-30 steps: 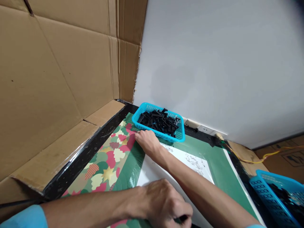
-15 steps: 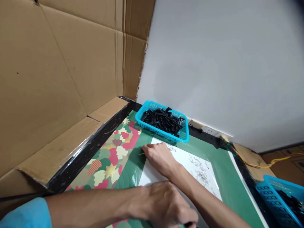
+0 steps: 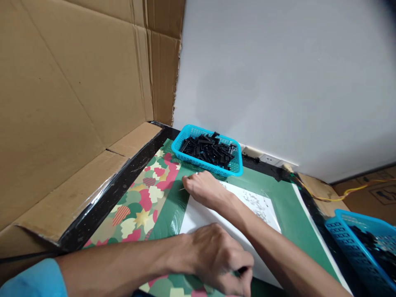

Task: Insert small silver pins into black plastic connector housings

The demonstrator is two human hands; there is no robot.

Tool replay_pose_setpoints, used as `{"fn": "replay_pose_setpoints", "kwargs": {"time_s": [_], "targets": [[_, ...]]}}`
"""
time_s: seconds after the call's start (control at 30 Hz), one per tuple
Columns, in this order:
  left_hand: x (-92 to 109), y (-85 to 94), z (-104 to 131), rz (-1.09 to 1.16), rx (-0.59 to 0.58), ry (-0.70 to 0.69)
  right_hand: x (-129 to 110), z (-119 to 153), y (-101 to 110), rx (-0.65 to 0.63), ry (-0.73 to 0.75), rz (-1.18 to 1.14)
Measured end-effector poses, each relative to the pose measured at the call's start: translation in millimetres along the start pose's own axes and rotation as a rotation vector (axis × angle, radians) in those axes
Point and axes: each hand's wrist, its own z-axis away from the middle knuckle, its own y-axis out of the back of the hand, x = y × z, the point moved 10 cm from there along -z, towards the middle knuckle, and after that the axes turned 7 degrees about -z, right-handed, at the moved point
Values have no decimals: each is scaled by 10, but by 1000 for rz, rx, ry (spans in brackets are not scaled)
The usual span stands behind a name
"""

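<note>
My left hand [image 3: 222, 258] reaches in from the left, above the near part of the white sheet [image 3: 198, 220]. Its fingers are curled into a pinch. A dark spot shows between thumb and forefinger, but I cannot tell whether it is a held piece or shadow. Farther away, my right hand [image 3: 202, 187] rests closed at the far left corner of the sheet. From its fingers a thin, pale, pointed tool [image 3: 182, 189] sticks out to the left; the rest is hidden in the grip. Small dark bits [image 3: 255, 202] lie scattered over the sheet, partly behind my right forearm.
A blue basket [image 3: 206, 166] full of black plastic pieces [image 3: 210, 148] stands beyond my right hand. Another blue basket [image 3: 348, 235] with black pieces is at the right. Cardboard [image 3: 77, 103] walls the left side; sockets [image 3: 269, 159] and a yellow cable [image 3: 337, 199] run along the wall.
The view has shifted slightly, so the baskets sit higher and a little farther left. My left hand has turned a little, its thumb and forefinger now showing more. The right hand stays closed at the sheet's corner.
</note>
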Motion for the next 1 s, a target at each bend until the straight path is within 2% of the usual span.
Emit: {"fn": "replay_pose_setpoints", "kwargs": {"time_s": [0.1,0.23,0.33,0.43,0.57,0.7,0.8,0.9,1.0], "targets": [[-108,111,-3,36,66,113,241,241,243,191,-71,-356],[-379,260,13,249,139,351,746,828,445,512,-232,-1003],[-688,347,82,426,221,615,1011,1305,389,734,-328,-1256],[-859,388,108,536,279,726,1033,1575,208,789,-335,-1369],[-928,303,132,647,281,772,935,1769,94,869,-307,-1290],[-912,152,201,782,266,837,867,1891,99,954,-297,-1192],[-913,110,240,816,269,922,849,1955,126,1001,-283,-1131],[-936,148,237,819,301,981,780,2000,205,1038,-225,-933],[-966,161,224,817,299,1003,615,2040,298,1076,-111,-616]]}}
